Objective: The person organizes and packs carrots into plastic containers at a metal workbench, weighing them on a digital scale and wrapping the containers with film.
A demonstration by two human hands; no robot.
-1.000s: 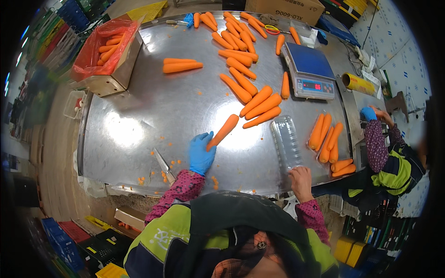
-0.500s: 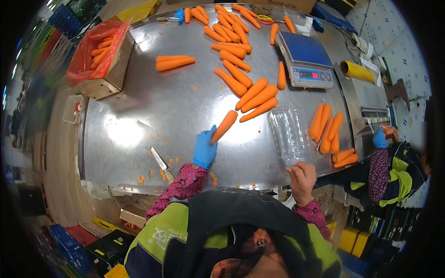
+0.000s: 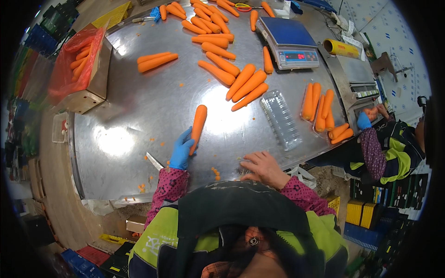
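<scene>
My left hand [image 3: 181,150], in a blue glove, is closed around the thick lower end of a carrot [image 3: 198,125]. That carrot points away from me above the metal table. My bare right hand [image 3: 265,168] is over the table's near edge, fingers spread, nothing in it. A clear plastic tray [image 3: 281,119] lies beyond it, apart from the fingers. A knife [image 3: 154,161] lies by my left sleeve, its handle hidden. Several loose carrots [image 3: 248,85] stretch from mid-table to the far edge, and two more carrots [image 3: 157,61] lie at the left.
A box lined with red plastic [image 3: 88,69] holds carrots at the left edge. The digital scale [image 3: 289,44] stands at the far right. Nearer are carrots in clear trays [image 3: 320,106]. Scissors [image 3: 245,7] lie at the back. At the right, a co-worker's blue-gloved hand [image 3: 364,121] is busy.
The view has shifted. My right hand has left the clear tray's near end, moved left and spread its fingers. My left hand has drawn its carrot nearer, away from the others, and turned it straighter.
</scene>
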